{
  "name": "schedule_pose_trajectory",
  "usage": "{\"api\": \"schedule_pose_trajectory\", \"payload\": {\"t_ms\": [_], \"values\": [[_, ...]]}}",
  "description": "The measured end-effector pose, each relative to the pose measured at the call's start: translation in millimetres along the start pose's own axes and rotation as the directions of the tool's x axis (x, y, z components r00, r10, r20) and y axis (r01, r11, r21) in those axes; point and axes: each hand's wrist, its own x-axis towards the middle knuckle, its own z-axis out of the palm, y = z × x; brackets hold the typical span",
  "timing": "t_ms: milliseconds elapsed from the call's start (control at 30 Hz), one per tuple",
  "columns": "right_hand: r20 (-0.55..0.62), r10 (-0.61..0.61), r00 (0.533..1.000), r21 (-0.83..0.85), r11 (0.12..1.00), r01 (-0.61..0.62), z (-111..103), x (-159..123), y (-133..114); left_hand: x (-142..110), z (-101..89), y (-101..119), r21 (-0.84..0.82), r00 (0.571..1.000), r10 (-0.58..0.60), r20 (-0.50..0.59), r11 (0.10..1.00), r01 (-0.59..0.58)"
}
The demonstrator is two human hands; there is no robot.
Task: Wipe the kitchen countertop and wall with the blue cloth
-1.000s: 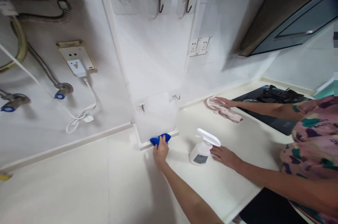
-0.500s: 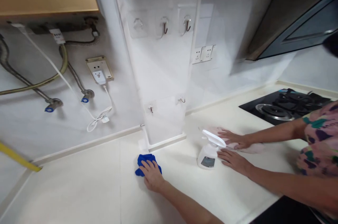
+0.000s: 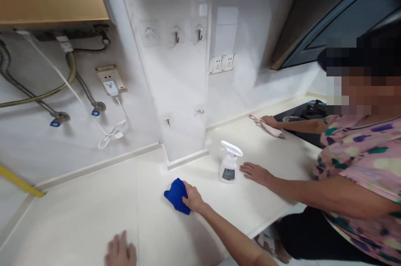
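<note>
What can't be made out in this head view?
Head view: left hand, wrist cut off by the bottom edge, fingers blurred.
Head view: blue cloth, underside hidden by the cloth itself.
Head view: spray bottle, label too small to read.
Head view: pink cloth, partly covered by a co-worker's hand.
Head view: hob, partly hidden behind the co-worker's arm.

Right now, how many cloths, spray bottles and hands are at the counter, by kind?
Cloths: 2 (blue cloth, pink cloth)
Spray bottles: 1 (white spray bottle)
Hands: 4 (left hand, right hand, other person's far hand, other person's near hand)
Total: 7
</note>
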Motion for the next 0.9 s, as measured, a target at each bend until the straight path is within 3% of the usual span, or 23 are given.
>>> {"api": "schedule_pose_trajectory", "payload": {"t_ms": [67,200,333,433,500,567,633,700,733,800,900], "values": [[0.038,0.079,0.996,0.013,0.997,-0.079,-2,5,-2,-3,12.6,45,-0.189,0.985,0.134,0.114,0.976,-0.111],[0.132,0.140,0.981,0.061,0.987,-0.149,-10,3,-5,-18,34.1,117,-0.454,0.913,0.274,0.301,0.883,-0.115],[0.162,0.028,0.986,0.114,0.992,-0.047,-27,-13,-9,-23,44.6,139,-0.576,0.879,0.286,0.382,0.817,-0.016],[0.115,-0.133,0.985,0.138,0.984,0.116,-43,-17,-20,-14,40.0,148,-0.592,0.887,0.213,0.410,0.802,0.081],[0.108,-0.259,0.960,0.162,0.957,0.240,-55,-13,-33,-1,29.6,161,-0.586,0.904,0.185,0.385,0.806,0.084],[0.134,-0.423,0.896,0.193,0.898,0.395,-68,-2,-52,17,14.9,181,-0.589,0.924,0.204,0.324,0.807,0.028],[0.137,-0.620,0.772,0.192,0.781,0.594,-83,11,-75,38,-1.4,202,-0.586,0.941,0.204,0.271,0.810,-0.007],[0.101,-0.769,0.632,0.144,0.640,0.755,-100,27,-99,61,-18.0,220,-0.548,0.961,0.125,0.245,0.836,0.031],[0.070,-0.807,0.586,0.111,0.590,0.800,-109,35,-111,73,-26.3,228,-0.524,0.971,0.072,0.228,0.850,0.060],[0.004,-0.831,0.557,0.070,0.555,0.829,-129,48,-133,94,-43.7,239,-0.493,0.985,-0.008,0.171,0.865,0.093],[-0.060,-0.845,0.531,0.077,0.527,0.847,-151,57,-155,111,-67.8,245,-0.496,0.999,0.047,-0.020,0.867,-0.051]]}}
